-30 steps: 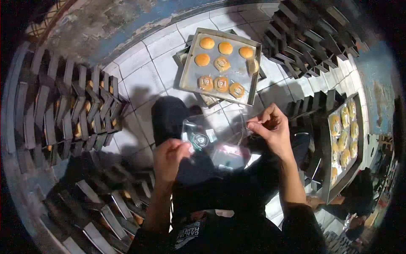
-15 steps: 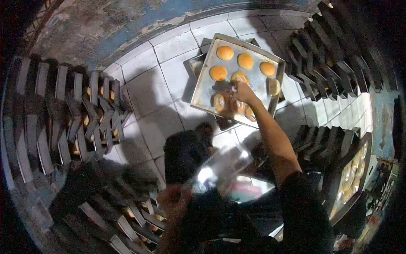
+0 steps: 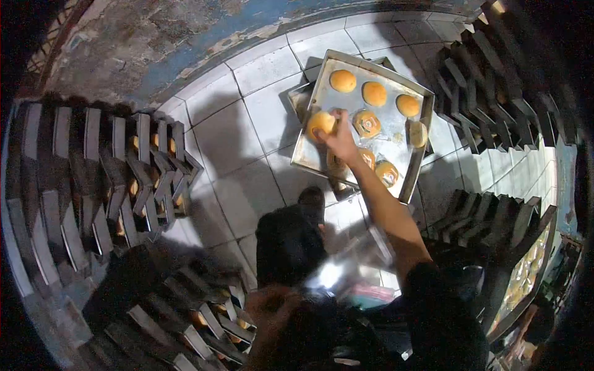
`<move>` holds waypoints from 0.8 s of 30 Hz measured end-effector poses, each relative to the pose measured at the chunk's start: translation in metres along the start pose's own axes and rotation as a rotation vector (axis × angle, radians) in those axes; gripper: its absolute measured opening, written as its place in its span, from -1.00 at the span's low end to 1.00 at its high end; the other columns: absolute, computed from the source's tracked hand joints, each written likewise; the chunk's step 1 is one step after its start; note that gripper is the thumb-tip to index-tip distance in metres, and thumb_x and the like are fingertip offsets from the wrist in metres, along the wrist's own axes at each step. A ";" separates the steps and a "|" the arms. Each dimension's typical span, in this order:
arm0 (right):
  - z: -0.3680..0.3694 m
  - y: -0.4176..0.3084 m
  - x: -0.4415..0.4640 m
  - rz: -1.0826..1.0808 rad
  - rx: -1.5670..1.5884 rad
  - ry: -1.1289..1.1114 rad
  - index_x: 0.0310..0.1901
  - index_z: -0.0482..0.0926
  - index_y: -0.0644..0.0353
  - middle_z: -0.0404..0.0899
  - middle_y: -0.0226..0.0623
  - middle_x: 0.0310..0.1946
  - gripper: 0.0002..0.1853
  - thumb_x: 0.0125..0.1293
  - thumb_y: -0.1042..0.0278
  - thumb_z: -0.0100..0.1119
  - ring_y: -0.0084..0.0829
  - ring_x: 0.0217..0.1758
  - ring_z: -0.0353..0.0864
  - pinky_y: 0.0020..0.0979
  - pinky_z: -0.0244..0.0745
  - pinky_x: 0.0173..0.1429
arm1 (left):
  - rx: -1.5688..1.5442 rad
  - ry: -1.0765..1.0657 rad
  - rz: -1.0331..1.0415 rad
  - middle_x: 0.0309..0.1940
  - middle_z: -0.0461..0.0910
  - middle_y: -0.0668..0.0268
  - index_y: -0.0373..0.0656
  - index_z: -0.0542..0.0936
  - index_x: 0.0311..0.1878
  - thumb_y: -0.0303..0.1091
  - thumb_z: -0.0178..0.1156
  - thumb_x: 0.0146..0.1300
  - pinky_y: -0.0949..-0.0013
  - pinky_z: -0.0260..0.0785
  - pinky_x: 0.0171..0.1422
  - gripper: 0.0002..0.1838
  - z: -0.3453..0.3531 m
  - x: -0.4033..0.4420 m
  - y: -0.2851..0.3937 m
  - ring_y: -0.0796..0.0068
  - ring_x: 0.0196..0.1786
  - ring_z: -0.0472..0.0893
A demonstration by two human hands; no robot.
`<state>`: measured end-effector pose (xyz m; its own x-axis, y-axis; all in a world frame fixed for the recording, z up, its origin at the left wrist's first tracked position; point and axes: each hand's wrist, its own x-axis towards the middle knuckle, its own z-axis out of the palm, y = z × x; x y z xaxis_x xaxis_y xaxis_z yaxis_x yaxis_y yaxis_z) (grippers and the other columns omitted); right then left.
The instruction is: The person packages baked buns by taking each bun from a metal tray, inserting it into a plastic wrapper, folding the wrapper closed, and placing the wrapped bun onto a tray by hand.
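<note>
My right hand is closed around a plain golden bun at the left side of a metal baking tray. Three more plain buns, one of them this bun, sit along the tray's far side. Nearer to me lie several buns in clear printed wrappers, such as this wrapped bun; my wrist and forearm partly cover that group. Low in the view, my left hand is dark and blurred, closed at the edge of a shiny clear plastic bag.
The tray rests crosswise on another tray on the white tiled floor. Stacked trays stand at the left, right and lower left. A tray of wrapped buns leans at the lower right. A peeling wall runs behind.
My right hand has moved left from a wrapped bun mid-tray, which it has let go, and taken hold of a plain bun. My left hand stays low with the plastic bag. The view has shifted slightly.
</note>
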<state>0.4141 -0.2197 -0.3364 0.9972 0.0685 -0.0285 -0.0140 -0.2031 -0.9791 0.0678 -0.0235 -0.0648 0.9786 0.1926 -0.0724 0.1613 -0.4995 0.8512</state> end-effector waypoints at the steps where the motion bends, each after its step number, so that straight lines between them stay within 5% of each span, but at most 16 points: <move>1: -0.017 -0.039 -0.022 -0.002 -0.007 0.003 0.32 0.37 0.05 0.64 -0.10 0.13 -0.39 0.39 0.02 0.42 -0.22 0.35 0.59 -0.19 0.58 0.23 | -0.084 0.020 -0.146 -0.35 0.80 0.24 -0.26 0.78 -0.18 -0.40 0.61 0.21 0.42 0.59 -0.29 -0.79 0.005 -0.013 -0.024 0.52 -0.38 0.73; 3: -0.057 -0.119 -0.069 0.442 0.447 -0.314 0.44 0.36 0.05 0.57 -0.25 0.21 -0.42 0.50 0.11 0.32 -0.36 0.31 0.58 -0.27 0.57 0.27 | -0.180 0.035 -0.289 -0.35 0.79 0.26 -0.24 0.78 -0.17 -0.35 0.63 0.21 0.43 0.59 -0.29 -0.76 0.008 -0.019 -0.024 0.55 -0.38 0.71; 5: -0.102 -0.176 -0.118 0.366 0.665 -0.498 0.58 0.29 0.15 0.41 -0.22 0.45 -0.28 0.50 0.08 0.28 -0.36 0.49 0.44 -0.32 0.41 0.52 | -0.394 0.080 -0.281 -0.31 0.79 0.25 -0.26 0.76 -0.14 -0.32 0.59 0.24 0.41 0.59 -0.24 -0.74 0.009 -0.003 -0.007 0.56 -0.32 0.72; 10: -0.167 -0.279 -0.220 0.290 0.674 -0.289 0.63 0.16 0.26 0.37 -0.11 0.49 0.00 0.37 -0.22 0.31 -0.25 0.53 0.42 -0.23 0.36 0.55 | -0.507 0.045 -0.370 -0.26 0.78 0.19 -0.30 0.71 -0.08 -0.39 0.49 0.32 0.36 0.66 -0.16 -0.78 0.012 0.004 0.017 0.47 -0.26 0.76; 14: -0.177 -0.303 -0.275 -0.003 0.461 -0.303 0.67 0.08 0.29 0.24 -0.12 0.61 0.00 0.42 -0.03 0.40 -0.21 0.66 0.25 -0.16 0.12 0.70 | -0.649 0.109 -0.249 -0.27 0.71 0.23 -0.29 0.64 -0.16 -0.39 0.41 0.35 0.26 0.71 -0.14 -0.82 0.020 -0.010 0.032 0.43 -0.29 0.72; 17: -0.177 -0.329 -0.310 -0.081 -0.090 -0.396 0.67 0.07 0.26 0.41 0.06 0.50 0.08 0.26 0.26 0.62 -0.21 0.57 0.40 -0.18 0.22 0.66 | -0.703 -0.119 -0.281 -0.19 0.73 0.16 -0.33 0.63 -0.03 -0.41 0.39 0.38 0.29 0.74 -0.09 -0.77 0.011 -0.028 0.033 0.42 -0.23 0.75; 18: -0.182 -0.335 -0.316 -0.087 -0.089 -0.392 0.67 0.07 0.26 0.41 0.06 0.50 0.08 0.26 0.26 0.62 -0.21 0.57 0.40 -0.18 0.22 0.66 | -0.682 -0.216 -0.328 -0.16 0.76 0.10 -0.35 0.63 0.07 -0.42 0.38 0.40 0.33 0.75 -0.09 -0.73 0.009 -0.033 0.036 0.40 -0.20 0.79; 19: -0.189 -0.344 -0.323 0.009 -0.062 -0.458 0.66 0.08 0.23 0.47 0.02 0.44 0.07 0.24 0.35 0.62 -0.25 0.51 0.46 -0.18 0.32 0.60 | -0.613 -0.338 -0.490 0.07 0.72 0.03 -0.33 0.51 0.33 -0.32 0.44 0.37 0.20 0.73 0.13 -0.45 -0.001 -0.034 0.057 0.26 0.03 0.78; 20: -0.195 -0.355 -0.330 0.108 -0.033 -0.525 0.64 0.09 0.20 0.52 -0.02 0.38 0.06 0.23 0.44 0.61 -0.30 0.45 0.52 -0.19 0.41 0.54 | -0.611 -0.340 -0.487 0.07 0.72 0.03 -0.33 0.51 0.33 -0.32 0.44 0.37 0.20 0.73 0.13 -0.45 -0.008 -0.036 0.061 0.26 0.03 0.78; 22: -0.208 -0.383 -0.341 0.271 -0.017 -0.621 0.46 0.21 0.17 0.64 -0.08 0.22 -0.07 0.18 0.44 0.67 -0.34 0.29 0.65 -0.24 0.54 0.41 | -0.541 -0.785 -0.306 0.32 0.60 0.01 -0.28 0.35 0.51 -0.23 0.52 0.31 0.03 0.55 0.45 -0.20 -0.024 -0.042 0.063 0.15 0.29 0.67; 23: -0.209 -0.381 -0.347 0.151 -0.104 -0.673 0.43 0.25 0.17 0.65 -0.12 0.18 -0.11 0.18 0.39 0.68 -0.35 0.26 0.67 -0.25 0.55 0.37 | -0.500 -0.909 -0.345 0.44 0.51 0.03 -0.23 0.35 0.52 -0.24 0.56 0.27 -0.02 0.31 0.65 -0.16 -0.027 -0.045 0.070 0.12 0.43 0.56; 24: -0.209 -0.379 -0.352 0.030 -0.190 -0.726 0.40 0.29 0.17 0.67 -0.16 0.14 -0.14 0.18 0.35 0.69 -0.35 0.24 0.68 -0.27 0.56 0.34 | -0.503 -0.908 -0.354 0.44 0.51 0.03 -0.23 0.35 0.52 -0.24 0.56 0.27 -0.02 0.31 0.65 -0.16 -0.025 -0.047 0.073 0.12 0.43 0.56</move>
<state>0.0839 -0.3709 0.0864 0.6971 0.6740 -0.2447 0.0383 -0.3757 -0.9259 0.0309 -0.0482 0.0138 0.6503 -0.5396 -0.5347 0.5829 -0.0970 0.8068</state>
